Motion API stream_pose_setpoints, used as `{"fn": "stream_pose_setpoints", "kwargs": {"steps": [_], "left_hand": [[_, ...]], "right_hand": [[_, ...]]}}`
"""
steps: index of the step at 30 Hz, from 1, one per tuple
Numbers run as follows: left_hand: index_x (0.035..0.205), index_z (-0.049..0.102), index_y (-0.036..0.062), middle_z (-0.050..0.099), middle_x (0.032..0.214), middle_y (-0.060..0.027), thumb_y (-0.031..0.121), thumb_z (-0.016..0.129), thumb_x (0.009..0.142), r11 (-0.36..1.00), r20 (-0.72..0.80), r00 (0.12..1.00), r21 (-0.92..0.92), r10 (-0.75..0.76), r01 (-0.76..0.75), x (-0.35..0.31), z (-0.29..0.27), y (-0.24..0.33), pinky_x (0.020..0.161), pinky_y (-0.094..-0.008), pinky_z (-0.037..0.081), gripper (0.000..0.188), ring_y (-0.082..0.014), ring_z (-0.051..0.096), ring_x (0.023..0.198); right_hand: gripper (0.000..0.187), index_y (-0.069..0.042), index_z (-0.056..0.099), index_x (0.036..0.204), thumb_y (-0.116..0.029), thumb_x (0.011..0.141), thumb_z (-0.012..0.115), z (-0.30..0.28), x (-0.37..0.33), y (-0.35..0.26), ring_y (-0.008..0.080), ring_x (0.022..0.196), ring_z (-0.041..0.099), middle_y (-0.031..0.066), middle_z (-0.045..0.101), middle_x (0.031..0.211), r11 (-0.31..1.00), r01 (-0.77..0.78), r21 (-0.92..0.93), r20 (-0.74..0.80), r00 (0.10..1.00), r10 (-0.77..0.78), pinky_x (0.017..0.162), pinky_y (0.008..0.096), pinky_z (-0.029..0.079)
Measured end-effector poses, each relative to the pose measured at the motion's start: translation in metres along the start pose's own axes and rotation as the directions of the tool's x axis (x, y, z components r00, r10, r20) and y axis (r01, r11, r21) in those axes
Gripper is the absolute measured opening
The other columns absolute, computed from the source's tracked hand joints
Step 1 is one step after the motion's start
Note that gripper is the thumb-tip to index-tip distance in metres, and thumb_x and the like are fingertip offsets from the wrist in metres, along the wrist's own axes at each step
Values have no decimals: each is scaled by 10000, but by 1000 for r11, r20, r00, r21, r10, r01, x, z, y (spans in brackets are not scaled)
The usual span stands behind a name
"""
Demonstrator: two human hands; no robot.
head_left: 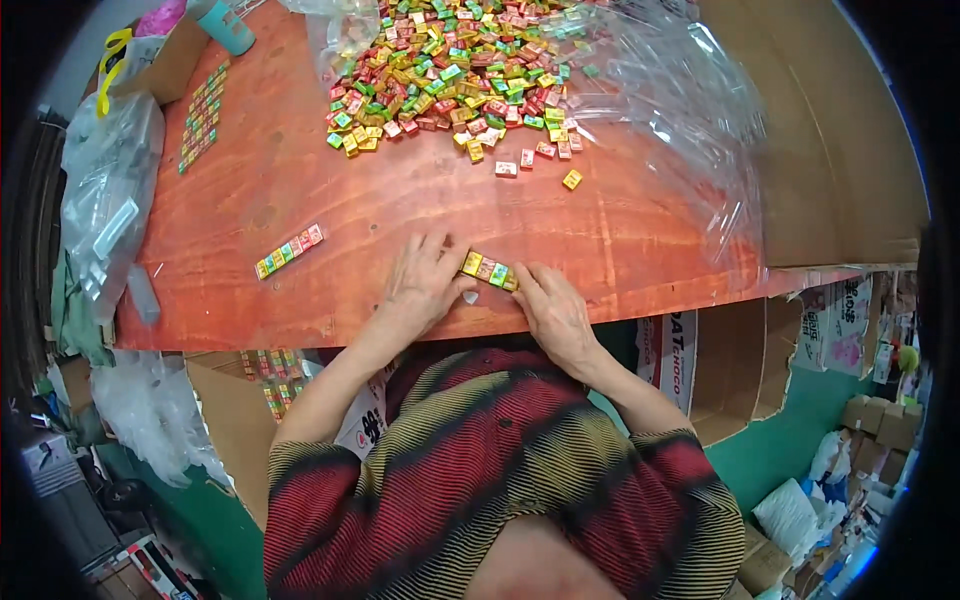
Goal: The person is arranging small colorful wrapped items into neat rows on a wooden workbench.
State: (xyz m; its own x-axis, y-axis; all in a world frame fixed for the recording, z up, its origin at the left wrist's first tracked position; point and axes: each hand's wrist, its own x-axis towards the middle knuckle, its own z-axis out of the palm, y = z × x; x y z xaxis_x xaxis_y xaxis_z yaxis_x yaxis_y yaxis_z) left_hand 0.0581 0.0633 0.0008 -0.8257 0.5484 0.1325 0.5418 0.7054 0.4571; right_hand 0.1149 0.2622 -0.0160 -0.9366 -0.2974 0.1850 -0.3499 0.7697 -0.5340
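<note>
Near the front edge of the reddish wooden table, a short row of small coloured boxes lies between my hands. My left hand pinches the row's left end, its fingers pointing away from me. At the right end, the fingers of my right hand close on the last boxes and partly cover them. A small whitish scrap is beside my left thumb. Farther left lies another row of small boxes, touched by neither hand. Beyond my hands spreads a large loose pile of red, yellow and green boxes.
Clear plastic packaging and a large cardboard sheet take up the right side. Several lined-up rows of boxes lie far left, near a teal cup and plastic bags. Below the table edge stands an open carton.
</note>
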Motion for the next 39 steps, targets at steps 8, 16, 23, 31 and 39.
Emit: {"fn": "stream_pose_setpoints", "kwargs": {"steps": [8,16,23,31,39], "left_hand": [[1294,378,39,302,1375,-168,348,640,720,983,91,994,168,58,-72,-4,18,-14,1008,-523,248,702,-368,240,1284],[1337,316,51,277,1388,-178,432,577,759,956,118,989,288,-89,52,-17,20,-1,1008,-565,200,740,-359,222,1300],[1339,315,54,280,1387,-195,379,568,783,900,51,927,268,-371,345,-27,12,-5,1026,-526,195,692,-360,218,1303],[1372,280,119,223,1423,-170,327,466,864,685,-352,823,458,-446,567,-65,-13,-98,1030,-521,165,580,-367,197,1308],[1381,273,161,243,1421,-143,376,437,884,623,-262,784,489,-563,611,-57,-29,-124,1023,-536,170,565,-359,196,1311]], "right_hand": [[825,66,320,1293,-421,703,629,21,-16,-9,378,1304,210,196,252,1398,971,12,-237,106,994,14,1009,600,135],[781,44,355,1285,-447,728,598,21,2,-11,378,1286,245,189,304,1372,980,99,-172,156,985,-72,998,612,153],[520,-59,423,1278,-287,832,562,37,39,-11,308,1273,320,112,410,1334,877,161,452,96,969,-227,1054,509,160],[374,-58,548,1094,-72,728,625,-15,15,32,331,1107,452,138,519,1114,996,87,-37,-373,923,-94,977,460,304],[339,-54,546,1083,-89,747,583,-57,6,144,309,1046,474,136,520,1085,778,-410,-476,-540,835,109,861,426,351]]}}
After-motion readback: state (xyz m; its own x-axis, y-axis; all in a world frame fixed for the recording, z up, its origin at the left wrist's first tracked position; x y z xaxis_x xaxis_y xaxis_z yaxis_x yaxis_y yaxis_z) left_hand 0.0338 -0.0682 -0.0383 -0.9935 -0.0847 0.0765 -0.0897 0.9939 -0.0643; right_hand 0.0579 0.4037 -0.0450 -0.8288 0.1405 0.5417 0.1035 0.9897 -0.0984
